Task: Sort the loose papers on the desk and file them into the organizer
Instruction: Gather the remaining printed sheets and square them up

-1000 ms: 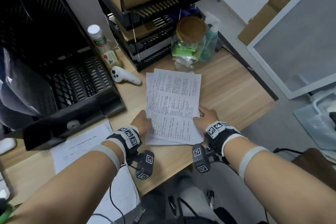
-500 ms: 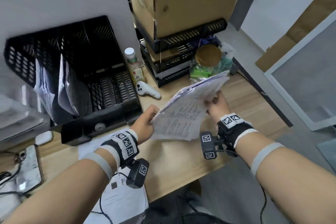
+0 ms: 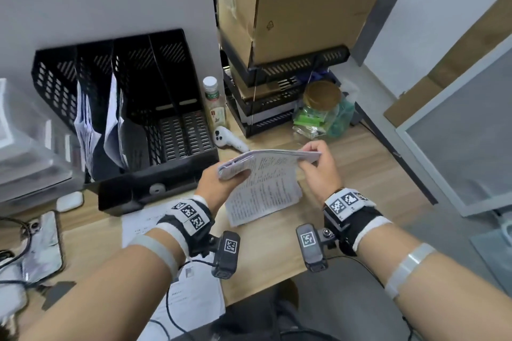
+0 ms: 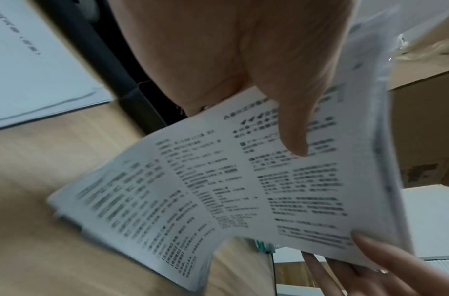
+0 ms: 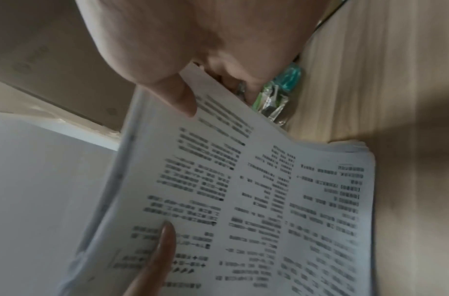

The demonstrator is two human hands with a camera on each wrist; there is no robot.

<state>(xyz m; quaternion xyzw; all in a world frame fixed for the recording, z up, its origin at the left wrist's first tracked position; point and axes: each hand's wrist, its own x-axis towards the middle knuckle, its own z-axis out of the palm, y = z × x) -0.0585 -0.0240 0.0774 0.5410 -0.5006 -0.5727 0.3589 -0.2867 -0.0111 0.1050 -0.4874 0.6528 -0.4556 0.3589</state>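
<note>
A stack of printed papers (image 3: 266, 185) is held tilted above the wooden desk (image 3: 360, 174), its top edge uppermost. My left hand (image 3: 235, 174) grips the stack's upper left corner, thumb on the front page (image 4: 243, 190). My right hand (image 3: 307, 160) pinches the upper right corner, thumb on the print (image 5: 243, 200). The black slotted organizer (image 3: 177, 130) stands to the left of the stack, with sheets (image 3: 86, 124) standing in its left slots. Another loose sheet (image 3: 138, 227) lies flat on the desk beneath my left wrist.
A small bottle (image 3: 214, 102) and a white controller (image 3: 230, 140) sit between the organizer and stacked black trays (image 3: 277, 97) bearing a cardboard box (image 3: 291, 8). A lidded jar (image 3: 321, 108) stands behind the papers. A phone (image 3: 41, 243) and cables lie far left.
The stack lay flat on the desk under both hands; both hands have since lifted it and tipped it up on edge. The head view has risen, showing more of the organizer.
</note>
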